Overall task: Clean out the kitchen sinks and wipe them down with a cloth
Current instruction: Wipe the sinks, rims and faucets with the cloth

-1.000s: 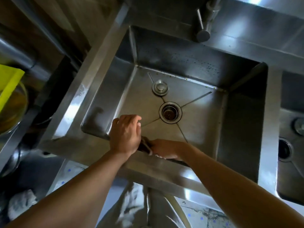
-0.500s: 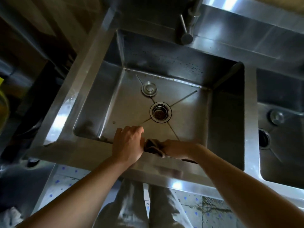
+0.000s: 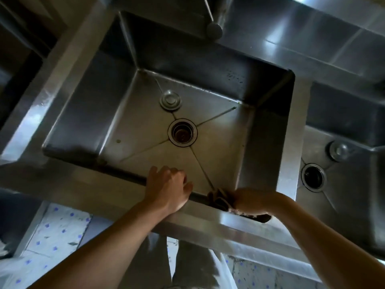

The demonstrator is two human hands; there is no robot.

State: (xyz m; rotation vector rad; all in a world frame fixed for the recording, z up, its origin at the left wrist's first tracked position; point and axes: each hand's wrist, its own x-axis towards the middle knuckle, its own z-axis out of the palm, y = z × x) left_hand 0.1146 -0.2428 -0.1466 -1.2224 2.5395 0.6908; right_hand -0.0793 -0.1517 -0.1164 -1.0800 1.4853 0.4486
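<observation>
A deep steel sink [image 3: 87, 113] fills the middle of the view, with an open drain [image 3: 182, 132] at its centre and a loose round plug [image 3: 170, 100] lying just behind it. My right hand [image 3: 253, 201] grips a dark crumpled cloth [image 3: 217, 198] against the sink's near inner wall, close to the right corner. My left hand [image 3: 167, 187] rests on the near rim with its fingers curled over the edge, a short gap to the left of the cloth.
A second sink [image 3: 354, 184] lies to the right, with its own drain [image 3: 313, 177] and plug [image 3: 339, 151]. A tap [image 3: 214, 28] hangs over the back rim. Steel counter runs behind. Patterned floor shows below the front edge.
My right hand has slid the cloth rightwards along the near wall, away from my left hand. The camera has swung right, so more of the second sink shows.
</observation>
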